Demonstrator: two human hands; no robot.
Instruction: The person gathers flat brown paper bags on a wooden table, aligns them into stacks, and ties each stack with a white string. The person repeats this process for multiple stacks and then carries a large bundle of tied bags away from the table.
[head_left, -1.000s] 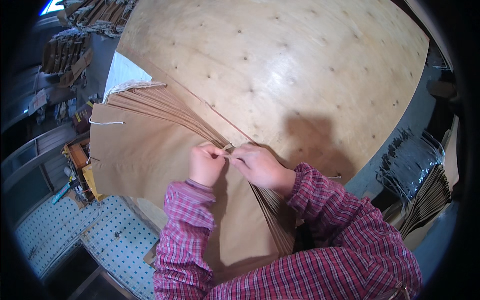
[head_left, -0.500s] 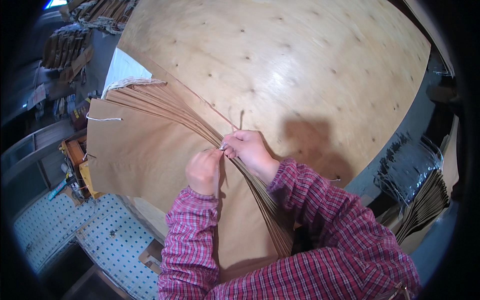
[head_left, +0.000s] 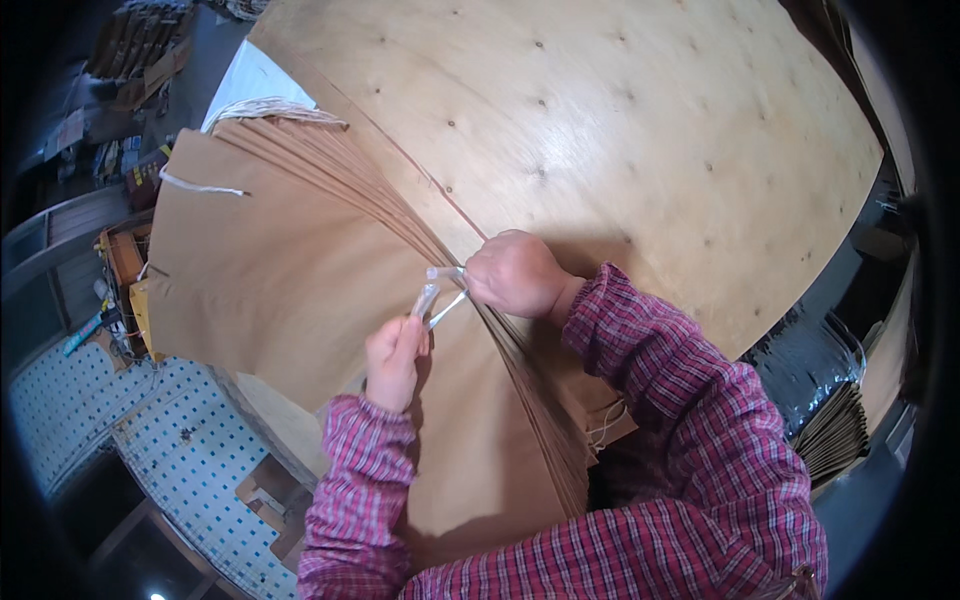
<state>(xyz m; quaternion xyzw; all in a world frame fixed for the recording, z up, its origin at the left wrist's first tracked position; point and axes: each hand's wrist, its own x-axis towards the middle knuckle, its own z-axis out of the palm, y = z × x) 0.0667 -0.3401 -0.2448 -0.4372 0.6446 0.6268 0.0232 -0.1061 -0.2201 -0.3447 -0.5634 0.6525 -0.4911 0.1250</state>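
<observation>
A fanned stack of brown paper bags (head_left: 290, 260) lies beneath my hands. My left hand (head_left: 392, 365) is closed, gripping a short clear plastic piece (head_left: 426, 299) that sticks up past its thumb. Over the stack's layered edge, my right hand (head_left: 515, 275) forms a fist around another clear piece (head_left: 442, 272), whose end points left. A thin white strip (head_left: 447, 310) stretches between the two hands. On the top bag, a white cord handle (head_left: 205, 187) shows near the far left edge. More white cords (head_left: 280, 108) bunch along the stack's far end.
The stack rests on a large plywood tabletop (head_left: 620, 130). Left of it are a yellow box (head_left: 142, 318) and a floor with blue dots (head_left: 190, 430). At the right stand a bundle of folded brown paper (head_left: 835, 435) and dark plastic wrapping (head_left: 808, 355).
My hands, pinched together before, have come apart; the left has moved down and toward me. Clear plastic pieces and a white strip now show between them. The whole view has shifted slightly.
</observation>
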